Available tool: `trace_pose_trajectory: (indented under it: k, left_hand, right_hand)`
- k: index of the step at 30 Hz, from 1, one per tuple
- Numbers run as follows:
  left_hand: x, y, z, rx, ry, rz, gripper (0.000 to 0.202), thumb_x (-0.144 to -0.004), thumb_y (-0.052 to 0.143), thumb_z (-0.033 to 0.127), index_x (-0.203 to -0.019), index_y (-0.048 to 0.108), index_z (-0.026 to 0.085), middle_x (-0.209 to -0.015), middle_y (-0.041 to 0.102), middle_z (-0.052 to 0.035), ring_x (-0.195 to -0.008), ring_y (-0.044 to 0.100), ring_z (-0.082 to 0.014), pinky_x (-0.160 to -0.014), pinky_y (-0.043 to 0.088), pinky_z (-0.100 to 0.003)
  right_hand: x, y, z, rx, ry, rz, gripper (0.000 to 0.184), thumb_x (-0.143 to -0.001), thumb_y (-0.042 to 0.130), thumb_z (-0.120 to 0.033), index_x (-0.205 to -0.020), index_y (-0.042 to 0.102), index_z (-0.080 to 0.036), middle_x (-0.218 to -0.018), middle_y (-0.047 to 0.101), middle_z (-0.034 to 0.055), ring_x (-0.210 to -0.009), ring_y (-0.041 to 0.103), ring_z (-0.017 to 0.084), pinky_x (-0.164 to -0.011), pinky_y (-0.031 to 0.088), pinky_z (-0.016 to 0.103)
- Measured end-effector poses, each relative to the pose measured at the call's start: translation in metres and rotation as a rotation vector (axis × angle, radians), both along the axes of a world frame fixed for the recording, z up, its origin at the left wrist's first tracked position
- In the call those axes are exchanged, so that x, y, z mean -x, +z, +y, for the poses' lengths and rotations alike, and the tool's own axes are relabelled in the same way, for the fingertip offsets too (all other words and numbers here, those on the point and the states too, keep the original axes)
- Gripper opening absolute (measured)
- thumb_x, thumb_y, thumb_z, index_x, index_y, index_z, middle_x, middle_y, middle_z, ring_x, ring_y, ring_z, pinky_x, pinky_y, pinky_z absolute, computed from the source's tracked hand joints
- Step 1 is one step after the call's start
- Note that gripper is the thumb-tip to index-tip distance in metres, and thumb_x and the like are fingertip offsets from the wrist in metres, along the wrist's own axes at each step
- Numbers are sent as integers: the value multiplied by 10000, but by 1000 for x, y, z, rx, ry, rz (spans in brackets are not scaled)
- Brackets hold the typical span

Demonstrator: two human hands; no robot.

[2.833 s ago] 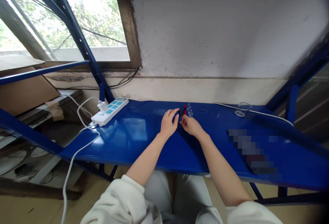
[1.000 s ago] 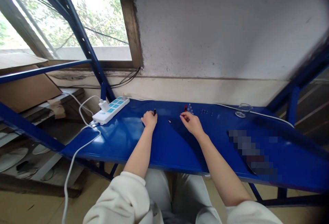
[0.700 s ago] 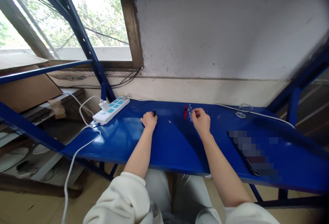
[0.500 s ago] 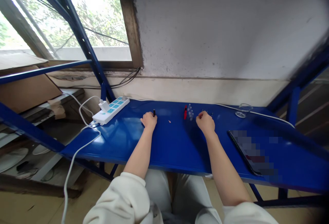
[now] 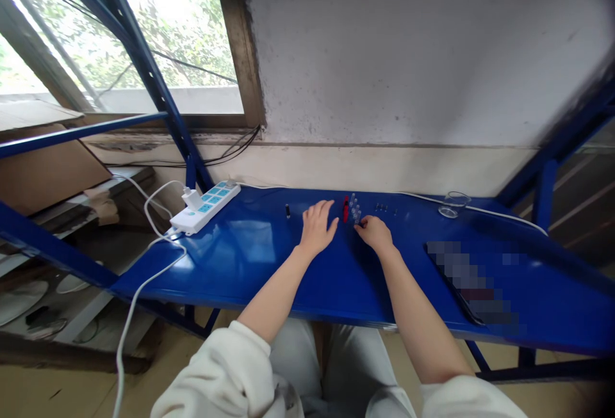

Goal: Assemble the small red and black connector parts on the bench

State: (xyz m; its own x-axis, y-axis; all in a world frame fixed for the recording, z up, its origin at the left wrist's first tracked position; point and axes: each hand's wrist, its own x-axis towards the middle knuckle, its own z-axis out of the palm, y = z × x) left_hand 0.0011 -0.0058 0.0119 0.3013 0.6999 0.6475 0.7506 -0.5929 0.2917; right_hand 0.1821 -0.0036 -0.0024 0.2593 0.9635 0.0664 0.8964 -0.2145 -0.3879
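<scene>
My left hand (image 5: 317, 228) lies on the blue shelf (image 5: 269, 264) with its fingers stretched toward a small red piece (image 5: 344, 208). A cluster of tiny clear vials (image 5: 354, 207) stands just right of that red piece. My right hand (image 5: 375, 232) is curled beside the vials, fingertips pinched at their near side; whatever it pinches is too small to make out. A small black piece (image 5: 287, 210) stands alone on the shelf, left of my left hand. A few tiny dark parts (image 5: 383, 208) lie behind my right hand.
A white power strip (image 5: 205, 207) with a plug and white cord sits at the shelf's back left. A small clear glass dish (image 5: 450, 204) and a thin cable lie back right. A dark flat device (image 5: 473, 283) rests at the right. Blue rack posts frame both sides.
My left hand let go of the black piece and moved right to the red piece. My right hand came back left from the dark parts to the vials.
</scene>
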Motion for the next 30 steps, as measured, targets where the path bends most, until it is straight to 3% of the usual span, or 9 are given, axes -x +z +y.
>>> trace_pose_trajectory:
  k: [5, 10, 19, 23, 30]
  left_hand:
    - [-14, -11, 1, 95, -90, 256, 489, -885, 285, 334, -1364, 200, 288, -1332, 359, -74, -1129, 368, -247, -879, 312, -415]
    - [-15, -17, 8, 133, -72, 327, 442, -897, 260, 318, -1339, 258, 317, -1345, 343, -59, -1141, 356, -257, -869, 317, -435]
    - [-11, -12, 13, 67, -58, 223, 196, -844, 450, 240, -1017, 541, 219, -1082, 529, -48, -976, 462, -190, -797, 329, -338]
    - [-11, -17, 16, 70, -42, 171, 102, -834, 460, 201, -858, 559, 194, -945, 576, -45, -893, 491, -193, -757, 331, -340]
    - [-9, -16, 19, 124, -37, -4, 94, -831, 469, 192, -843, 562, 189, -853, 623, -31, -829, 525, -181, -744, 344, -331]
  right_hand:
    - [8, 1, -1, -38, -6, -37, 258, -764, 514, -347, -930, 601, -170, -989, 589, 106, -908, 553, 222, -663, 402, 286]
    - [11, 2, -3, -38, -21, -38, 263, -774, 508, -333, -956, 597, -165, -1000, 581, 108, -919, 547, 218, -673, 403, 288]
    - [12, 1, -2, -53, -44, -33, 231, -787, 502, -334, -921, 603, -176, -969, 591, 97, -897, 553, 207, -671, 401, 285]
    - [13, 0, -2, -83, -53, -24, 212, -780, 508, -323, -896, 606, -175, -949, 602, 93, -877, 559, 209, -653, 394, 282]
    - [14, 2, -3, -88, -44, -10, 156, -780, 496, -297, -807, 599, -182, -884, 614, 76, -804, 573, 185, -620, 365, 265]
